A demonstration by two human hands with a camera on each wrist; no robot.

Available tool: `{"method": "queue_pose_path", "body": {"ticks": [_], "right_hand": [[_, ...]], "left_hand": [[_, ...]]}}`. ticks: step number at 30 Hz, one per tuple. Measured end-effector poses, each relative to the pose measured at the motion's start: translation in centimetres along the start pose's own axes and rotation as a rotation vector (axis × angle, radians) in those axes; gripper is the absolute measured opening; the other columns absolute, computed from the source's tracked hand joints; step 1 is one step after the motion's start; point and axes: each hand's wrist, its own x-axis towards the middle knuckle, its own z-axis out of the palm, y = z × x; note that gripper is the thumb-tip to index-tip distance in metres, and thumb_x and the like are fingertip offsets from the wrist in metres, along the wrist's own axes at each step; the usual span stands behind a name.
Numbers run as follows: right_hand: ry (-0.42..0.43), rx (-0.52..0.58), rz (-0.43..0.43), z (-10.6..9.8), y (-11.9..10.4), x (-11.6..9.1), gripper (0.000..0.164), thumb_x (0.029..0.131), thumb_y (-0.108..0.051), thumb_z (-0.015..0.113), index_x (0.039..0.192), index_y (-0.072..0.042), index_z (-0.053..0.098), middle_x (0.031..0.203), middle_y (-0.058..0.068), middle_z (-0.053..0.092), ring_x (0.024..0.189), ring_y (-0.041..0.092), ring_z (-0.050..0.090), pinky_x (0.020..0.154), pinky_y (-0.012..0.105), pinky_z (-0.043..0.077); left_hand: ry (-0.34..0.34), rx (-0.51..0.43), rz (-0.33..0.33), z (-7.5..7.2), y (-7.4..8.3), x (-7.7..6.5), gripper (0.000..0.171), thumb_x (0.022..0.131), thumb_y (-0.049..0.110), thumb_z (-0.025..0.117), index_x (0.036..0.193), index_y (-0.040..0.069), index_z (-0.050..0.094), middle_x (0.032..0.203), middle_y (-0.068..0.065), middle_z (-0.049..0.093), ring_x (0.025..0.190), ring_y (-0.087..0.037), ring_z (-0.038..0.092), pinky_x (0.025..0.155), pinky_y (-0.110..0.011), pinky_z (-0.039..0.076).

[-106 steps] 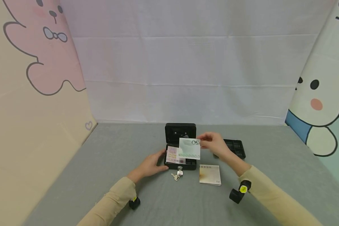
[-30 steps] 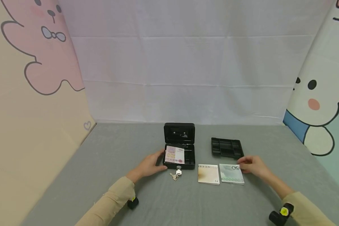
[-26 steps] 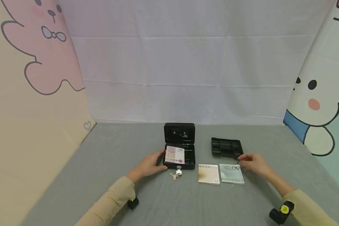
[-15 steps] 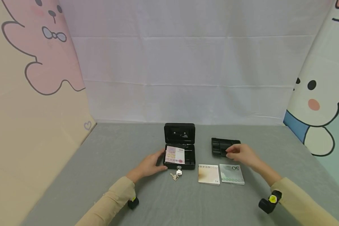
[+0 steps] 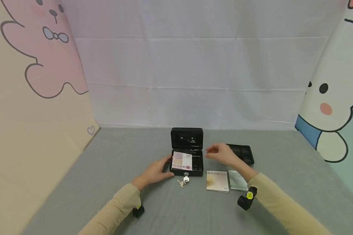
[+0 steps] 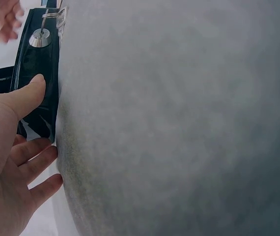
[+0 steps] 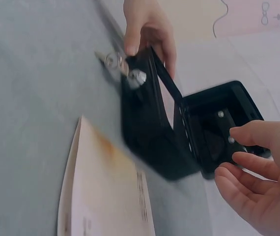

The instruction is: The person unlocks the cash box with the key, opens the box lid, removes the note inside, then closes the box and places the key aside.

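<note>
An opened black cash box (image 5: 197,163) stands mid-table with its lid raised. Pinkish 100 banknotes (image 5: 181,161) lie in its left part. My left hand (image 5: 155,171) holds the box's left side; in the left wrist view, the thumb (image 6: 32,96) presses the box front and the fingers lie along the side. Keys (image 5: 182,182) hang from the front lock (image 6: 40,38). Just right of the box, my right hand (image 5: 223,154) hovers with loosely bent fingers and nothing visible in them; in the right wrist view it shows before the lid (image 7: 238,93).
Behind the right hand lies a black compartment tray (image 5: 245,153), partly covered. In front of it rest a folded tan banknote stack (image 5: 217,181) and a green 50 banknote stack (image 5: 236,180), side by side, the green one partly hidden by the right forearm. A white curtain (image 5: 188,81) hangs behind the table.
The green 50 note, earlier held over the box, was laid on the table beside the tan stack. My right hand then moved left, past the tray, to the box. The left hand stayed.
</note>
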Motion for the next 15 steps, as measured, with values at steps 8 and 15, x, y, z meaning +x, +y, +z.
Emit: {"method": "queue_pose_path", "body": {"ticks": [8, 15], "right_hand": [[-0.007, -0.002, -0.066, 3.6, -2.4, 2.3, 0.026, 0.079, -0.012, 0.068, 0.098, 0.005, 0.063, 0.089, 0.01, 0.065, 0.078, 0.019, 0.061, 0.067, 0.03, 0.051], [-0.001, -0.082, -0.029, 6.1, -3.1, 2.9, 0.023, 0.077, -0.01, 0.07, 0.096, 0.001, 0.065, 0.086, 0.007, 0.063, 0.076, 0.015, 0.057, 0.067, 0.03, 0.049]], "left_hand": [[0.0, -0.003, 0.006, -0.2, -0.1, 0.0, 0.073, 0.081, 0.027, 0.069, 0.136, -0.003, 0.034, 0.132, -0.018, 0.047, 0.12, -0.03, 0.046, 0.096, -0.042, 0.039], [-0.011, -0.018, -0.003, -0.3, 0.1, -0.1, 0.073, 0.081, 0.028, 0.069, 0.137, -0.002, 0.034, 0.133, -0.018, 0.046, 0.121, -0.029, 0.045, 0.096, -0.042, 0.039]]}}
